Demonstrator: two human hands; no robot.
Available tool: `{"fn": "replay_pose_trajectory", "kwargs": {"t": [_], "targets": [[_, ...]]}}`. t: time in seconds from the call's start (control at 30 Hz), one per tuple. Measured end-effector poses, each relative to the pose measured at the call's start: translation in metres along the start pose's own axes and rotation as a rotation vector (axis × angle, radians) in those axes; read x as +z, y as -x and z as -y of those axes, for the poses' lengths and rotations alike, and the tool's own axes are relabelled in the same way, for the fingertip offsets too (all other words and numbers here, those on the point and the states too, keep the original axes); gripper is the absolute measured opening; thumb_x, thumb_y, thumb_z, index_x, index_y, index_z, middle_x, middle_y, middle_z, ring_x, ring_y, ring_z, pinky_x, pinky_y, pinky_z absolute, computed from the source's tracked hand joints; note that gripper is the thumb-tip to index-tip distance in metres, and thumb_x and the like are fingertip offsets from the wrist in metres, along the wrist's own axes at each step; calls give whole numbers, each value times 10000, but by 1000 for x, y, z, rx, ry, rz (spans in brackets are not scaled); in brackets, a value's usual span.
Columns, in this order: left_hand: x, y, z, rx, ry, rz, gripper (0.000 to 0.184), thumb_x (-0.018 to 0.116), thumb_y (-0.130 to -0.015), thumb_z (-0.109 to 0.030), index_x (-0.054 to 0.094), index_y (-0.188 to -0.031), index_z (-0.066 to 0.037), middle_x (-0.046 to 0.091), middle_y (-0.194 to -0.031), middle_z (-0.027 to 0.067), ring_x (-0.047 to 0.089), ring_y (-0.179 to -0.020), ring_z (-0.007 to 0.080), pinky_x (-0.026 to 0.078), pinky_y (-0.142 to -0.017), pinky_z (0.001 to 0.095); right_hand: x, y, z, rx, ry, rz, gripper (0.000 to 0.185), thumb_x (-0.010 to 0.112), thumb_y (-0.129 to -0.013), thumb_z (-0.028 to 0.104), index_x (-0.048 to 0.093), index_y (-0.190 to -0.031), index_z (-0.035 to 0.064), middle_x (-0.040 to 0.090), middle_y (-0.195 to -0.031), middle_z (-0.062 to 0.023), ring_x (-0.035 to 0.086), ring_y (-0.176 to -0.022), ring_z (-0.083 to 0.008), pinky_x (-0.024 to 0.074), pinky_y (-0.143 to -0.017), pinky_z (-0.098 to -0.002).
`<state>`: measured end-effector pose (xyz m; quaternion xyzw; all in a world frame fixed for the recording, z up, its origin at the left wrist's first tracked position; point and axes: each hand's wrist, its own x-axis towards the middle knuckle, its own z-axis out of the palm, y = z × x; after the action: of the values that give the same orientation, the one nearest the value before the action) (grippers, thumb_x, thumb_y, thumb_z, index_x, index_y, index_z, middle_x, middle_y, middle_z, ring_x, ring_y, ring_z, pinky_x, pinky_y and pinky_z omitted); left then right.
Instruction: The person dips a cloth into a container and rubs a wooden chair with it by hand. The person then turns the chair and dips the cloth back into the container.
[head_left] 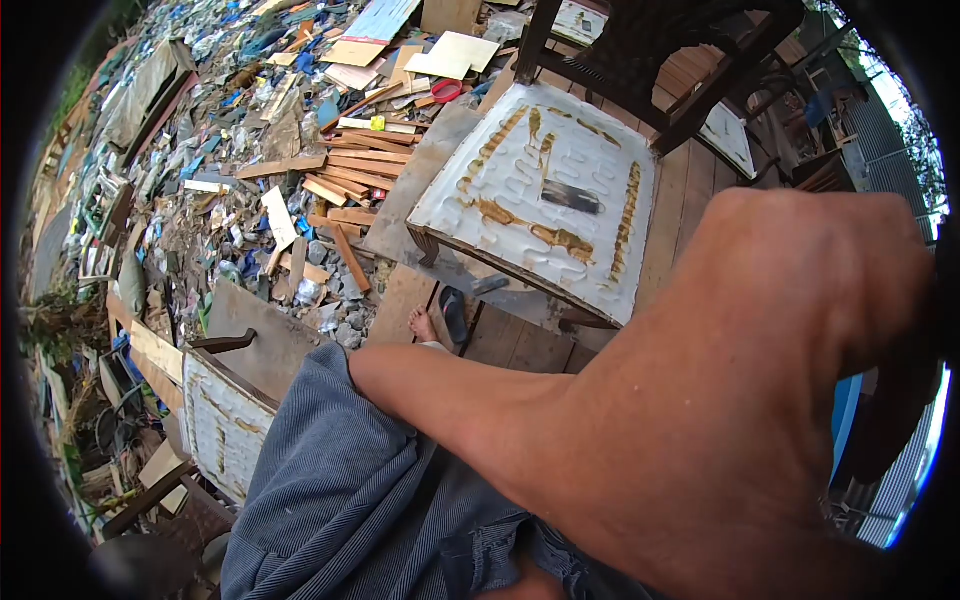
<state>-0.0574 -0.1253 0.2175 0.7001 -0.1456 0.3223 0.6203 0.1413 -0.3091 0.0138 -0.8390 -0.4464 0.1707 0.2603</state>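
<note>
A bare arm, which looks like my left, crosses the denim-covered leg (320, 480) and comes up close to the camera. At the right my left hand (820, 270) is bent and very near the lens; its fingers are turned away and hidden, so what it holds, if anything, does not show. My right hand is out of view. Beyond the arm stands a dark wooden chair with a white seat (560, 180), marked with brown glue-like streaks and a dark patch (571, 197). Below it are a bare foot (422, 324) and a dark sandal (454, 315).
Another white-seated chair (222, 430) is at the lower left, and one more white seat (728, 138) at the upper right. Wood strips (365, 165), rubble and plastic waste cover the ground to the left. Wooden planks (510, 340) form the floor. A corrugated metal wall (890, 130) stands right.
</note>
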Motion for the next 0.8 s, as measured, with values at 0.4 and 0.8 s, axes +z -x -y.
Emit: {"fn": "replay_pose_trajectory", "kwargs": {"t": [0.4,0.8], "targets": [[-18,15,-33,-37,-93,-81,888,717,-823,-639,506,-1386,15,545,-1408,255,526,-1336,366,399,-1129,536,1,40,-10,130,-50,-13,163,702,-929,94,757,-1082,77,668,-1069,-127,650,-1041,-330,522,-898,-437],[-85,-27,-172,553,-120,-52,900,669,-860,-651,467,-1429,16,526,-1435,270,506,-1363,381,381,-1148,560,-2,87,-42,104,-61,-141,182,704,-933,97,763,-1104,84,674,-1073,-131,641,-1058,-338,521,-921,-445]]}}
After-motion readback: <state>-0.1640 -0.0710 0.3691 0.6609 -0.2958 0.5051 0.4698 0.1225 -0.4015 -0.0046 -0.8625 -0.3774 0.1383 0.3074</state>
